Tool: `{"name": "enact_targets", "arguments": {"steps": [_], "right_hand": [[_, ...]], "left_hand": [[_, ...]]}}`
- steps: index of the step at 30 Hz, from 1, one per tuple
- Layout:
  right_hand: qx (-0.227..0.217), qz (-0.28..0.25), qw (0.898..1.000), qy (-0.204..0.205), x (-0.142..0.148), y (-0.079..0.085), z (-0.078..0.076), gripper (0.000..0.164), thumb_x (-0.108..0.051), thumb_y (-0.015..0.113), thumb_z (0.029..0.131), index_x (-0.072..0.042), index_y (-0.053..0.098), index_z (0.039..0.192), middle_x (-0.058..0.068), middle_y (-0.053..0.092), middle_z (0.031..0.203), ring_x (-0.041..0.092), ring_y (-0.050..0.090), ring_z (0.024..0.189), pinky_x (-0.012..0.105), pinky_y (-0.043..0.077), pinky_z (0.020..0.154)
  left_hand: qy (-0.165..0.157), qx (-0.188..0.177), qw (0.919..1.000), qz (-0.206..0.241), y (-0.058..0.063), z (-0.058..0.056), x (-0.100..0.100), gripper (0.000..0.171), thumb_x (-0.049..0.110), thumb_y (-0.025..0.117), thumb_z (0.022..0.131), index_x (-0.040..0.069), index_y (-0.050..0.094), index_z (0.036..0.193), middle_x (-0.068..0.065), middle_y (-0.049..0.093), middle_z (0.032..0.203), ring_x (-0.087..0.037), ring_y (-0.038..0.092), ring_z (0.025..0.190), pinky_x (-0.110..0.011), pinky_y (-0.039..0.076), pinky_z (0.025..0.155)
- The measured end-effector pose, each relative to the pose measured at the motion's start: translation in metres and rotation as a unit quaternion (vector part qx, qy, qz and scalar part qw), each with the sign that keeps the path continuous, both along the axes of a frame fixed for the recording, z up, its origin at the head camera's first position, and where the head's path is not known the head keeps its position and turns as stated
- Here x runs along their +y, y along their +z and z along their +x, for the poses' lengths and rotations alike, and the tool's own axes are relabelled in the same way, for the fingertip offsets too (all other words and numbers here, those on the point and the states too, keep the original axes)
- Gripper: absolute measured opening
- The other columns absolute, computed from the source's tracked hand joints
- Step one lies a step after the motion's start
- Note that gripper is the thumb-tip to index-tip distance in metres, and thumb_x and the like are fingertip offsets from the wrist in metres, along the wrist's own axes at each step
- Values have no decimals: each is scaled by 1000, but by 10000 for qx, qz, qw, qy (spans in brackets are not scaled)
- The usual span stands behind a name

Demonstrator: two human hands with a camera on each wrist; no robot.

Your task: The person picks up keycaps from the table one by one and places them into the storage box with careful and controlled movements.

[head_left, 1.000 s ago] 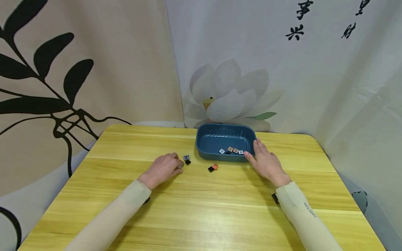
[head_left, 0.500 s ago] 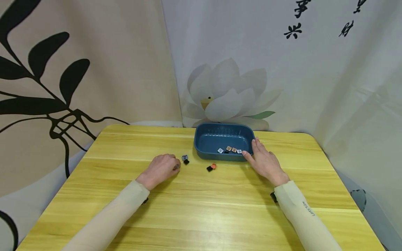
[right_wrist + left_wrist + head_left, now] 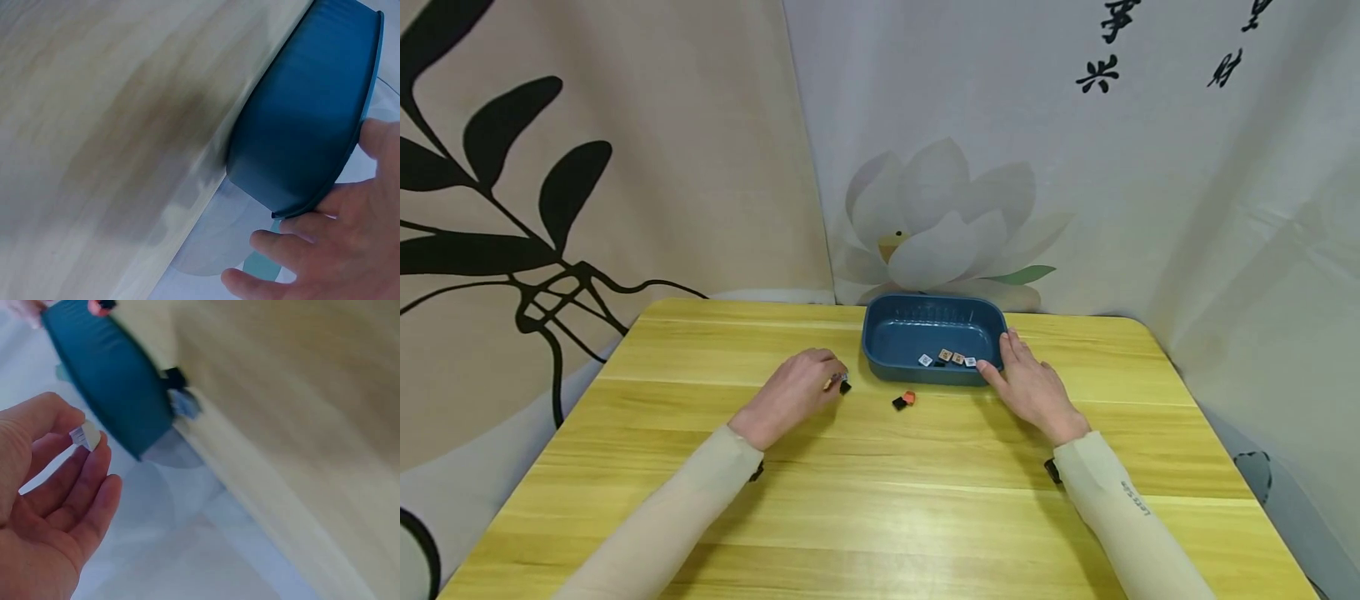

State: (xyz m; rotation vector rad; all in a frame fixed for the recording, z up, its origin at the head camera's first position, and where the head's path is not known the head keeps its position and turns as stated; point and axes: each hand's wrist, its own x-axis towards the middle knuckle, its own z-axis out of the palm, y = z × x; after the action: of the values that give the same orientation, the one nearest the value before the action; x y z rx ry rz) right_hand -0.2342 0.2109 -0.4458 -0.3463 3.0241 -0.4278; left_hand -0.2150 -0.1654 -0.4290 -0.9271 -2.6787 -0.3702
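My left hand (image 3: 797,396) pinches a small pale block (image 3: 87,435) between thumb and fingertips; in the left wrist view one of its faces bears dark marks. Just past those fingertips on the table lie a grey-blue block (image 3: 185,403) and a black block (image 3: 846,387). My right hand (image 3: 1033,392) rests against the right end of a blue rectangular bin (image 3: 925,377). Its thumb lies at the front rim and its other fingers stretch along the side. Several small white, tan and dark blocks (image 3: 946,356) lie in the bin's front part.
Left of the bin's front middle, an orange block (image 3: 910,398) touches a black one (image 3: 899,404) on the wooden table (image 3: 880,517). A printed curtain (image 3: 715,167) hangs right behind the table's back edge.
My left hand first drew slightly back with the small block, then moved right and forward until its fingers cover part of the grey-blue block. The right hand stays at the bin.
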Motion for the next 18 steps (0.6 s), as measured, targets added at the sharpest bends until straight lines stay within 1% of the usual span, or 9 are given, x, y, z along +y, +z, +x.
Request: {"name": "enact_targets", "arguments": {"steps": [4, 7, 10, 14, 18], "right_hand": [[19, -10, 10000, -7, 1, 0, 1, 88, -59, 32, 109, 10, 15, 161, 26, 9, 170, 45, 18, 154, 72, 26, 114], [33, -15, 10000, -14, 1, 0, 1, 88, -60, 32, 109, 9, 15, 161, 26, 10, 170, 45, 18, 154, 72, 26, 114], [39, -24, 10000, -19, 1, 0, 0, 88, -59, 31, 109, 9, 15, 161, 26, 10, 170, 45, 18, 154, 72, 26, 114], [38, -3, 10000, -14, 1, 0, 0, 87, -59, 31, 109, 9, 15, 161, 26, 9, 170, 45, 18, 154, 71, 26, 114], [29, 34, 10000, -3, 0, 1, 0, 87, -59, 32, 109, 9, 15, 161, 26, 9, 170, 45, 17, 155, 72, 25, 114]], "left_hand": [[-206, 302, 9991, 191, 12, -1, 16, 10, 0, 75, 90, 3, 79, 98, -7, 74, 99, -22, 69, 90, -32, 58, 77], [-277, 370, 9985, 305, 19, -4, 27, 10, 0, 75, 90, 3, 78, 100, -6, 73, 98, -20, 67, 88, -30, 57, 77], [-281, 427, 9982, 327, 24, -8, 38, 11, 1, 77, 90, 4, 79, 101, -5, 72, 98, -18, 66, 88, -28, 57, 78], [-233, 448, 9984, 254, 30, -15, 52, 11, 4, 77, 92, 5, 79, 103, -5, 72, 100, -18, 66, 89, -27, 57, 80], [-147, 268, 9994, 165, 34, -22, 65, 13, 8, 75, 94, 6, 79, 106, -5, 71, 103, -18, 66, 90, -27, 56, 80]]}}
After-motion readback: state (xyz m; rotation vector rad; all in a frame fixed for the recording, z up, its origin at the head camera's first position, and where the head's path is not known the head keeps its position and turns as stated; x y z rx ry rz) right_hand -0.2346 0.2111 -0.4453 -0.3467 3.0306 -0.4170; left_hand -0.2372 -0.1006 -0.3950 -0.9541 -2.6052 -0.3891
